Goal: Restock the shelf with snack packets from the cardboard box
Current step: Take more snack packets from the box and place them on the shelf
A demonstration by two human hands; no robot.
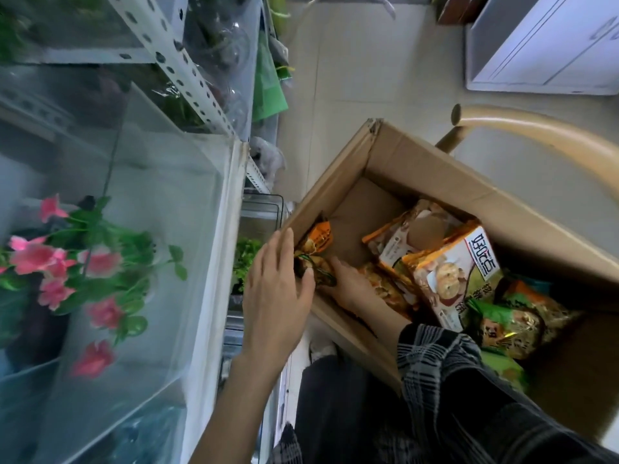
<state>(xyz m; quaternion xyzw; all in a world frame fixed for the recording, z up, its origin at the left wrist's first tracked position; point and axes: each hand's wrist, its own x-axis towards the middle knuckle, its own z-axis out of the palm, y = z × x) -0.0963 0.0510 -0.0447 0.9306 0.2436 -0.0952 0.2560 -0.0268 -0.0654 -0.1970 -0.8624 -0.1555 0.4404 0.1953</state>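
Dark checked cloth of the right sleeve (445, 363) reaches in from the lower right, above dark trousers (335, 413); the left hand (278, 296) comes up bare-armed beside it, fingers straight and together, laid over the near left rim of the cardboard box (418, 162) with its thumb against an orange snack packet (318, 249); the right hand (351, 286) is down inside the box, its fingers curled round the lower end of that same packet, which stands against the box's left wall; further right in the box lie larger orange biscuit packets (449, 269), overlapping one another, and beyond them green packets (512, 316) heaped in the right corner; left of the box stands a glass tank (174, 182) with pink flowers (37, 259) behind its pane; past it rises the perforated white upright of the metal shelf (174, 65), its contents blurred; beyond the box a tan curved chair back (536, 128) arcs over the pale floor (351, 78), and a white cabinet (552, 45) sits at the far right.
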